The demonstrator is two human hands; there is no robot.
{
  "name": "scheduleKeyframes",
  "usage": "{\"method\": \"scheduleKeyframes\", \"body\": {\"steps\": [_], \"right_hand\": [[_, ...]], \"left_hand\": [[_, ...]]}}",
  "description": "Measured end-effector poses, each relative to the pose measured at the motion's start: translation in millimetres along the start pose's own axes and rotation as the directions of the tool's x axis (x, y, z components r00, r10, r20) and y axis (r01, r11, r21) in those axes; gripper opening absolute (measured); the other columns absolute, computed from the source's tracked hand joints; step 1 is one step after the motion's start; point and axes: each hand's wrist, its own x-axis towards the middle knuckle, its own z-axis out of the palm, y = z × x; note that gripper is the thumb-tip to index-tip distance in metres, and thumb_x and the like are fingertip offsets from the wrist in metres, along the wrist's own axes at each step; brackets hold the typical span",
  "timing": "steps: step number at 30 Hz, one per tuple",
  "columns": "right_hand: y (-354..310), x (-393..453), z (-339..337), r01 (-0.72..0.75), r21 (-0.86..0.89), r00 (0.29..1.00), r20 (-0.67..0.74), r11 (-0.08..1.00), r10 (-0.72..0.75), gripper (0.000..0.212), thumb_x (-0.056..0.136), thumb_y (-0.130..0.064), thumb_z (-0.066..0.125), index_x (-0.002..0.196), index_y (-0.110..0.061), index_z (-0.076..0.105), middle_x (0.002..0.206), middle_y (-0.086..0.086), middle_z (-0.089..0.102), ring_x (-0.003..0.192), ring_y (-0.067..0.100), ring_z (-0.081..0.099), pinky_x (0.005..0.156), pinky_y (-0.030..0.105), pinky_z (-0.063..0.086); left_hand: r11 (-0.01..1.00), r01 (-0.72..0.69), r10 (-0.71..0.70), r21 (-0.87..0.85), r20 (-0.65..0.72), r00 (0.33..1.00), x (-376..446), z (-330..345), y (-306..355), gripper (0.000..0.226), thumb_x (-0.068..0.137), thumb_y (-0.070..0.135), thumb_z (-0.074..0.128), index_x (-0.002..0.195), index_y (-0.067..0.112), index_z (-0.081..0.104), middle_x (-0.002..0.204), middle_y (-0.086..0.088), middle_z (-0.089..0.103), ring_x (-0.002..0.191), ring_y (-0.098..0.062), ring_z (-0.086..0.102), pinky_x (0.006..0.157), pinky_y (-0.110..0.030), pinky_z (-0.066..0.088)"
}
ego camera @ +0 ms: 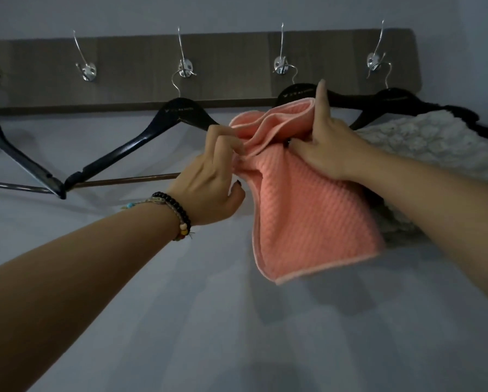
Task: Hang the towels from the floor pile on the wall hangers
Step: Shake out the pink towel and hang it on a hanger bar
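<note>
- Left hand [208,176] pinches the pink waffle-weave towel [307,210]; right hand [324,142] grips its bunched top edge.
- Towel hangs below the dark wooden hook rail [140,66], hiding its black hanger [296,93].
- White knitted towel [424,142] is cut off rightward.

A long dark wood-grain board [140,60] runs across a pale grey wall [180,321]. Beaded and braided bracelets [172,210] circle a wrist at centre left. The light is dim and bluish throughout.
</note>
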Motion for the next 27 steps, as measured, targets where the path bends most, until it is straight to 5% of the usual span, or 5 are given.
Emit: {"method": "scheduleKeyframes", "body": {"steps": [6,11,14,20,27], "right_hand": [[-18,0,-20,-0.018,-0.068,0.997,0.070,0.998,0.022,0.096,0.095,-0.043,0.049,0.146,-0.023,-0.029,0.087,-0.003,0.052,0.068,0.011,0.054,0.063,0.027,0.041],[-17,3,-29,0.005,-0.092,0.995,0.100,0.996,0.004,0.090,0.094,-0.051,0.046,0.146,-0.034,-0.026,0.067,-0.001,0.051,0.060,0.018,0.054,0.060,0.031,0.039],[-11,8,-28,-0.002,-0.041,0.995,0.101,0.999,0.006,0.087,0.093,-0.050,0.047,0.149,-0.032,-0.016,0.065,-0.011,0.038,0.059,0.012,0.046,0.065,0.032,0.038],[-8,8,-20,-0.036,-0.072,0.986,0.163,0.997,0.047,0.038,0.090,-0.058,0.045,0.112,-0.027,0.045,0.091,-0.005,0.055,0.084,0.015,0.055,0.080,0.037,0.047],[-16,23,4,-0.027,-0.023,0.968,0.249,0.999,0.032,0.065,0.080,-0.078,0.031,0.100,-0.029,0.070,0.116,-0.003,0.064,0.103,0.020,0.056,0.096,0.041,0.044]], "left_hand": [[0.969,0.249,-0.233,-0.006,0.330,0.915,21,-32,22,0.069,0.081,0.019,0.070,0.130,0.021,0.021,0.129,-0.005,0.042,0.092,-0.020,0.060,0.076,-0.032,0.054],[0.938,0.343,-0.323,0.058,0.508,0.798,45,-37,23,0.072,0.082,0.040,0.070,0.130,0.019,0.021,0.092,0.005,0.056,0.073,-0.007,0.056,0.061,-0.023,0.042],[0.946,0.300,-0.317,0.126,0.569,0.759,56,-35,21,0.066,0.084,0.042,0.068,0.130,0.021,0.026,0.095,0.003,0.059,0.078,-0.013,0.058,0.066,-0.027,0.043],[0.982,0.178,-0.186,0.065,0.499,0.847,52,-34,5,0.047,0.085,0.025,0.066,0.124,0.027,0.040,0.124,0.004,0.041,0.096,-0.016,0.056,0.082,-0.033,0.052],[0.968,0.173,-0.214,0.184,0.231,0.949,44,-41,-4,0.019,0.095,0.037,0.043,0.088,0.023,0.053,0.105,0.002,0.046,0.088,-0.014,0.047,0.077,-0.037,0.047]]}}
